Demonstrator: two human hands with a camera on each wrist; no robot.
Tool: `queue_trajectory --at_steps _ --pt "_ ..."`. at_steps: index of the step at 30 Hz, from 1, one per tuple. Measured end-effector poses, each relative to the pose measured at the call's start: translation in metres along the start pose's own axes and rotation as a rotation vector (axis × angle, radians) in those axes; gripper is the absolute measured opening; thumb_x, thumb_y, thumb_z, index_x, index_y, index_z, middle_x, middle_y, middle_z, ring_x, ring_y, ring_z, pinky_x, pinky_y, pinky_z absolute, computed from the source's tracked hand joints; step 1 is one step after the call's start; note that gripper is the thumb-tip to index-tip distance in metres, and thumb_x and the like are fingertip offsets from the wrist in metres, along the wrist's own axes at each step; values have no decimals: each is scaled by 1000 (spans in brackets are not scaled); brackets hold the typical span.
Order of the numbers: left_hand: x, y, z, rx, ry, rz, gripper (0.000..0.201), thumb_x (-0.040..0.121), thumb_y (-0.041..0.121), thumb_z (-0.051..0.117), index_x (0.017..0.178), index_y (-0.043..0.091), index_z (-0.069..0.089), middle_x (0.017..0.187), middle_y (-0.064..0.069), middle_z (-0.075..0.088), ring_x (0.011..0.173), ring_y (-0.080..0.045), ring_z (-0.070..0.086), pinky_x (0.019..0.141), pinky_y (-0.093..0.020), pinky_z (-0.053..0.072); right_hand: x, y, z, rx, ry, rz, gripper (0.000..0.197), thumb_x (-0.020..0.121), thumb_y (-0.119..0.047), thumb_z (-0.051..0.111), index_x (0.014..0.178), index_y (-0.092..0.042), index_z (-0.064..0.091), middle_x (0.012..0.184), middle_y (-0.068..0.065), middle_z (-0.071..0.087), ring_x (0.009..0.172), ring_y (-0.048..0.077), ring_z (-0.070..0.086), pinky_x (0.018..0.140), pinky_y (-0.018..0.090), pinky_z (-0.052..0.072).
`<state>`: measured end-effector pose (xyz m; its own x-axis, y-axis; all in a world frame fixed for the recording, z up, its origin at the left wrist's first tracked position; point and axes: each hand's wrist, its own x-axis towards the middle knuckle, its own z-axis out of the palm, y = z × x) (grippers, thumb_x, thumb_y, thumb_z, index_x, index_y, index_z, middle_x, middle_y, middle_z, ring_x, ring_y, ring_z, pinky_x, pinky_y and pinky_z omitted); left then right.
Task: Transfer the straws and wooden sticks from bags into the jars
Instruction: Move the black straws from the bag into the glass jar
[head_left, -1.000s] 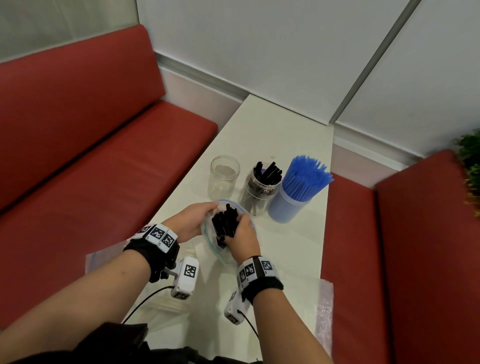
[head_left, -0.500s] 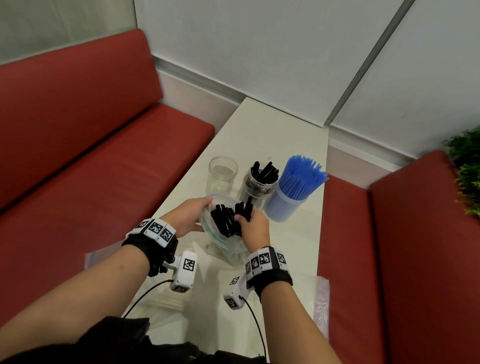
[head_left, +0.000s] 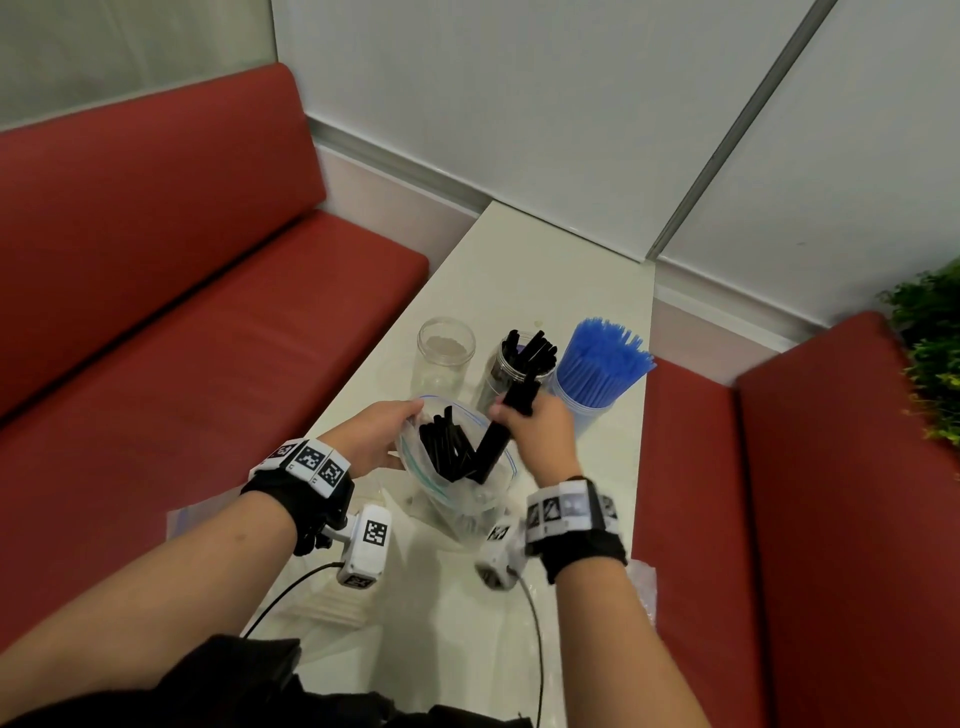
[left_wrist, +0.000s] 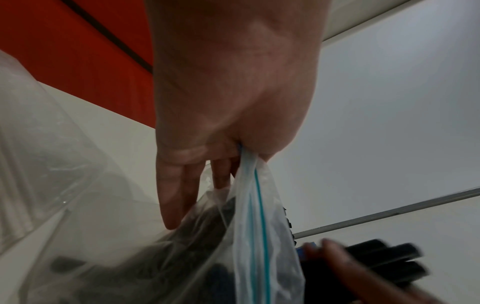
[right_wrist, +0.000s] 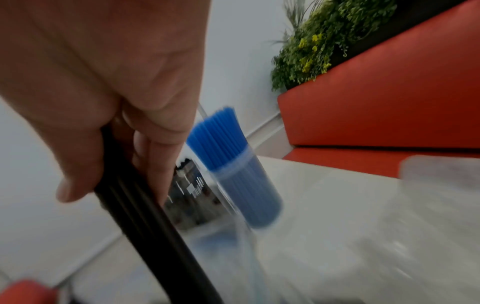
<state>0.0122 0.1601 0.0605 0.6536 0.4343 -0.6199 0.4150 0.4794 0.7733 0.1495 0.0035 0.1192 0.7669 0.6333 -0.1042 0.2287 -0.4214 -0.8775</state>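
Right grip (head_left: 540, 431) clenching black straws (head_left: 501, 431), left grip (head_left: 376, 436) pinching bag (head_left: 457, 483) rim

left hand (head_left: 375, 441) pinching, right hand (head_left: 540, 434) gripping

Bare white table (head_left: 540, 270) at upper centre of the head view: open passage toward the wall. Blocked mid-frame by three jars in a row: empty glass jar (head_left: 445, 358), jar of black straws (head_left: 511, 371), jar of blue straws (head_left: 592, 384). Hemmed left and right by red benches (head_left: 208, 332). Crowded lower centre by clear bags (head_left: 457, 467).
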Motion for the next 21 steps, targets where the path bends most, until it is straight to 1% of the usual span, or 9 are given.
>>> queue_trajectory --at_steps 3,6,9,13,15,17,18,19,21 --pt "0 0 -2 2 -4 -9 39 107 40 44 121 13 67 104 -7 74 94 -23 70 72 -35 54 23 -46 -45 104 70 -122 9 88 -11 73 96 -15 73 92 -1 75 90 15 72 80 22 55" --pt "1 2 -1 15 -12 -15 39 107 41 43 121 14 67 106 -6 75 97 -23 70 73 -35 54 51 -81 -81 200 288 -245 8 87 -12 72 94 -16 74 96 6 75 97 24 71 89 37 56" --pt "2 3 -2 17 -10 -22 38 107 41 44 117 13 68 100 -6 75 96 -24 70 76 -36 55 75 -88 -88 179 433 -277 9 88 -16 71 97 -15 74 95 3 74 94 19 70 90 38 56" --pt "4 7 -3 20 -6 -23 39 107 39 44 120 11 68 106 -10 74 99 -26 69 78 -36 55 99 -67 -71 167 409 -221 10 89 -12 69 99 -12 73 99 5 74 97 21 69 92 34 54" --pt "6 8 -4 19 -3 -27 40 106 38 45 123 10 67 112 -13 74 100 -27 69 79 -36 55 109 -52 -61 123 383 -214 10 89 -13 69 98 -13 73 95 2 73 92 16 67 85 22 51" --pt "9 7 -5 20 -2 -31 42 106 39 44 125 9 67 111 -12 74 102 -27 69 84 -37 55 120 -39 -53 77 358 -207 10 88 -14 70 97 -13 74 88 -3 71 81 2 64 71 6 43" --pt "11 7 -6 22 -2 -33 42 107 39 44 125 9 67 108 -11 74 101 -27 69 86 -38 54 125 -33 -49 70 346 -195 9 88 -14 70 96 -13 73 86 -5 70 76 -4 62 67 4 41" --pt "13 6 -6 23 -3 -36 43 107 39 44 126 8 67 105 -9 74 99 -27 69 87 -38 54 129 -28 -45 73 333 -179 9 88 -13 70 96 -13 73 86 -5 70 74 -7 61 68 6 43" --pt "15 6 -7 26 -2 -41 45 106 40 44 127 6 66 100 -7 74 96 -26 69 86 -38 54 138 -15 -38 76 307 -137 10 87 -11 71 97 -12 73 89 -1 71 78 3 64 80 22 52"
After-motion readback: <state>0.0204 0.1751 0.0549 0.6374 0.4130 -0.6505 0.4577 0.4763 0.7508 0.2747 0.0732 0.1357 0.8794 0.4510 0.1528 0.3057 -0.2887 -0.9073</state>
